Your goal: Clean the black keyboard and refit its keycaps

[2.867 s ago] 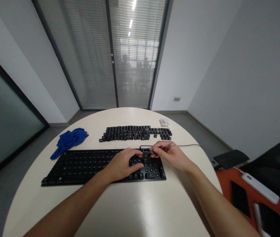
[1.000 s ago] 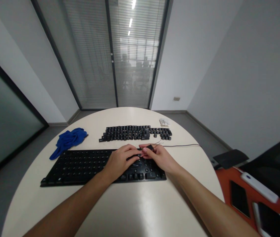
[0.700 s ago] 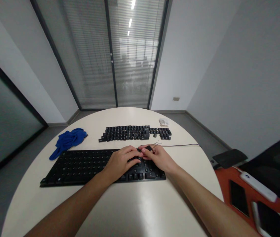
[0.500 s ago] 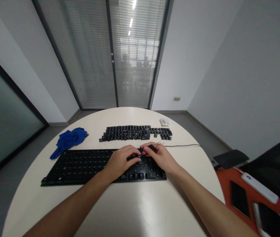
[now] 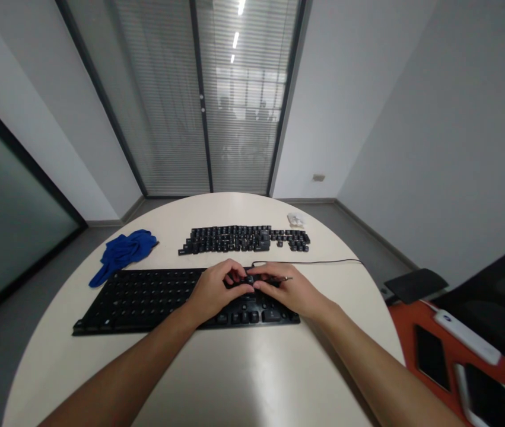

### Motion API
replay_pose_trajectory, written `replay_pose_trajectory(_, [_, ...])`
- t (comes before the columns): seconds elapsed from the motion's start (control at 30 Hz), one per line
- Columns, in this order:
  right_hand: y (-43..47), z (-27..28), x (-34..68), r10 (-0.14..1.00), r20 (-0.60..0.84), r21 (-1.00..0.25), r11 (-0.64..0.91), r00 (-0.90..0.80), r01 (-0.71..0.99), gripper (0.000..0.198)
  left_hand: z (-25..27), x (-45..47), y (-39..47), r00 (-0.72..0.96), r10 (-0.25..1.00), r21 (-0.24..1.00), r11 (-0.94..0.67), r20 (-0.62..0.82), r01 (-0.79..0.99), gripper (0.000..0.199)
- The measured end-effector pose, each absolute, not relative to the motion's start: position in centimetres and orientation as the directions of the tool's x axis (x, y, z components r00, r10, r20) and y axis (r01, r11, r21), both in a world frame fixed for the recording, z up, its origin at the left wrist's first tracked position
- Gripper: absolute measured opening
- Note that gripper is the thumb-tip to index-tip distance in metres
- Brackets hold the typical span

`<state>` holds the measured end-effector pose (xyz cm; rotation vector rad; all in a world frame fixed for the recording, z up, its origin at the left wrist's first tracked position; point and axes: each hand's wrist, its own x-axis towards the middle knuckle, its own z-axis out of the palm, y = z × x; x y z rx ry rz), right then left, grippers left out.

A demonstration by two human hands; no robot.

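A black keyboard (image 5: pixel 154 296) lies along the table, with most keycaps off its left part and several still on its front right part. My left hand (image 5: pixel 219 287) is over its right half, thumb and fingers closed around a small black keycap (image 5: pixel 249 279). Against the same keycap rest the fingertips of my right hand (image 5: pixel 294 290). My right hand also keeps a slim dark tool with a thin metal end, which looks like a keycap puller (image 5: pixel 282 279), tucked in its fingers. The fingers partly cover the keycap and the keys below.
Loose black keycaps (image 5: pixel 229 239) lie in rows behind the keyboard on the round white table (image 5: pixel 199 373). A blue cloth (image 5: pixel 127 252) lies at the left and a small clear bag (image 5: pixel 295 220) at the back right. A cable (image 5: pixel 323 261) runs rightward. Phones (image 5: pixel 431 356) lie on an orange surface.
The tool in my right hand has swung from pointing up and back to lying nearly level, pointing right. My fingertips have come closer together around the keycap.
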<state>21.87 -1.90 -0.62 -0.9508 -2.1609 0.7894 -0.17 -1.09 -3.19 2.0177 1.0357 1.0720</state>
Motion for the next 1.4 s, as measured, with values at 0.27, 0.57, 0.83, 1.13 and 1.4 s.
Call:
replay_pose_trajectory(0.27, [-2.3, 0.3, 22.0, 0.729, 0.343, -0.617, 0.650, -0.593, 0.444, 0.027, -3.1, -0.2, -1.1, 0.400, 0.835, 0.781, -0.520, 0.378, 0.346, 0.027])
replay_pose_trajectory(0.57, [-0.6, 0.8, 26.8, 0.884, 0.355, -0.480, 0.452, -0.304, 0.752, 0.026, -2.6, -0.1, -1.5, 0.504, 0.781, 0.673, -0.599, 0.370, 0.434, 0.034])
replay_pose_trajectory(0.83, [2.1, -1.6, 34.2, 0.976, 0.215, -0.189, 0.084, -0.042, 0.978, 0.028, -2.8, -0.2, -1.7, 0.662, 0.666, 0.539, -0.718, 0.345, 0.441, 0.040])
replay_pose_trajectory(1.13, [2.4, -2.2, 34.5, 0.995, 0.104, -0.141, 0.025, -0.011, 0.990, 0.028, -2.9, -0.3, -1.6, 0.678, 0.654, 0.527, -0.727, 0.337, 0.439, 0.036])
replay_pose_trajectory(1.4, [2.4, -2.3, 34.7, 0.995, 0.101, -0.132, -0.012, 0.025, 0.991, 0.034, -2.8, -0.2, -1.6, 0.678, 0.657, 0.521, -0.725, 0.330, 0.450, 0.031])
